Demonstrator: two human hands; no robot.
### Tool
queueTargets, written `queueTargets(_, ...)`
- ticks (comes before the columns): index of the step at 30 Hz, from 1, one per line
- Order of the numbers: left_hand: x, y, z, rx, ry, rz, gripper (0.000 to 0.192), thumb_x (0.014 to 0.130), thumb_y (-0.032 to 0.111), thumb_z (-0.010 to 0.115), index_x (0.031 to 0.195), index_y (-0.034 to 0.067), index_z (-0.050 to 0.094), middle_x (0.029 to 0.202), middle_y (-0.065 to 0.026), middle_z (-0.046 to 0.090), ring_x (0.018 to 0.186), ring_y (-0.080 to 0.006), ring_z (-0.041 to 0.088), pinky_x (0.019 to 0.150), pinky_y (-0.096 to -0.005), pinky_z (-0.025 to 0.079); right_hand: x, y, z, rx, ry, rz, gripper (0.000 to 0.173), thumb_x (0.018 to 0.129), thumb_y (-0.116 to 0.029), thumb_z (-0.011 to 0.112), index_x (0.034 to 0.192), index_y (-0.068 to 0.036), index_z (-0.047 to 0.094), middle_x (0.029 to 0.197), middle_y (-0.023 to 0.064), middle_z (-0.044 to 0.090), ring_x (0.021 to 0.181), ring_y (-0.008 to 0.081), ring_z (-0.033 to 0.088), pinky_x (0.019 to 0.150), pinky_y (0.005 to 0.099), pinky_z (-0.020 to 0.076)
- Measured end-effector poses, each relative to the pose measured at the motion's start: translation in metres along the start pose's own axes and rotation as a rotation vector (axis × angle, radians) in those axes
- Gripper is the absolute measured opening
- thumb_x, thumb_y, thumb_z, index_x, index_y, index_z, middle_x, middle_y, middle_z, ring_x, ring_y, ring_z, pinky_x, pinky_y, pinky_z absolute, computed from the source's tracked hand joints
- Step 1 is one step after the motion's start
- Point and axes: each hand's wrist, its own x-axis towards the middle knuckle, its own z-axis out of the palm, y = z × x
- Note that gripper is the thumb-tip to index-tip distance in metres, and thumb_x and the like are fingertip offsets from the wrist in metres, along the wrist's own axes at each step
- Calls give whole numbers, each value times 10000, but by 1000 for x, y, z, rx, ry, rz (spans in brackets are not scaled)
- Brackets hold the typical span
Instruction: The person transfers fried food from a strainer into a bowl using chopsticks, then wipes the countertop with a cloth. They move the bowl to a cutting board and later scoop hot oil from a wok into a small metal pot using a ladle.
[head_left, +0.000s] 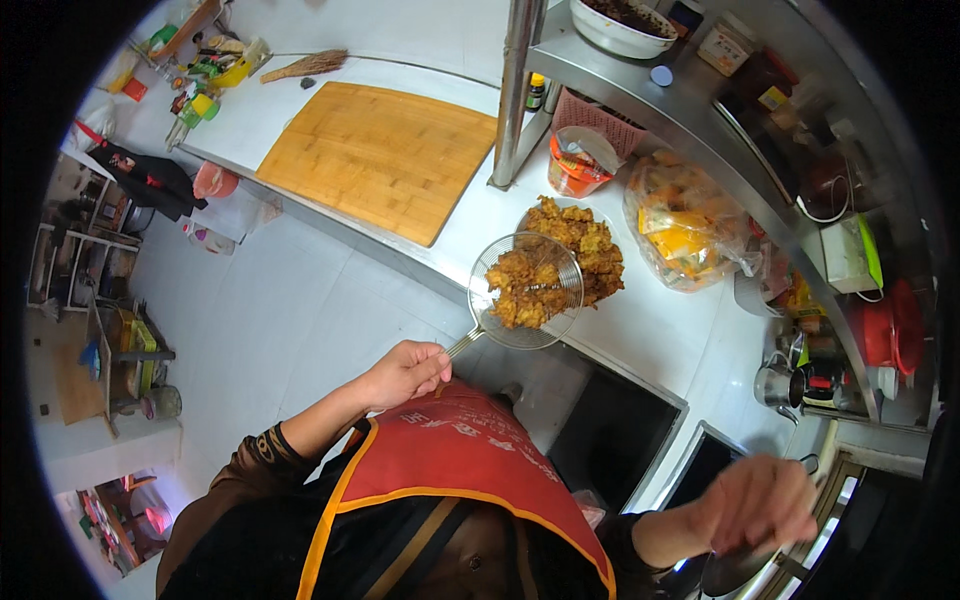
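My left hand (409, 371) grips the handle of a round wire-mesh skimmer (474, 334), held out over the counter's front edge. Brown fried fritters (525, 289) lie in its mesh. Behind the skimmer, and partly covered by it, more fried fritters (600, 251) are heaped on a plate whose rim barely shows. Off to the right, my right hand (761, 499) is blurred with its fingers curled. A dark rounded object (731, 576) shows just below that hand. Whether the hand holds anything cannot be made out.
A wooden cutting board (382, 154) lies on the white counter (660, 334). Past the plate stand an orange instant-noodle tub (574, 169) and a clear plastic bag (679, 225) of packets. A metal shelf (645, 97) on a steel post (514, 97) overhangs the counter. A steel pot (778, 384) sits far right.
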Motion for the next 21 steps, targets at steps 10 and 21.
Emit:
queueTargets(10,5,-3,-1,17,-13,19,279,994,200,438,800,31,545,611,21,448,521,-42,357,474,-184,301,20,-2,30,-65,18,-37,269,900,-222,603,732,-12,595,675,83,520,396,127,541,367,209,481)
queueTargets(21,8,-1,5,144,-44,39,284,996,189,422,782,37,531,583,36,399,518,-44,332,476,-207,275,13,78,-69,-1060,589,260,210,948,-106,455,901,45,594,835,113,590,574,144,584,539,232,481)
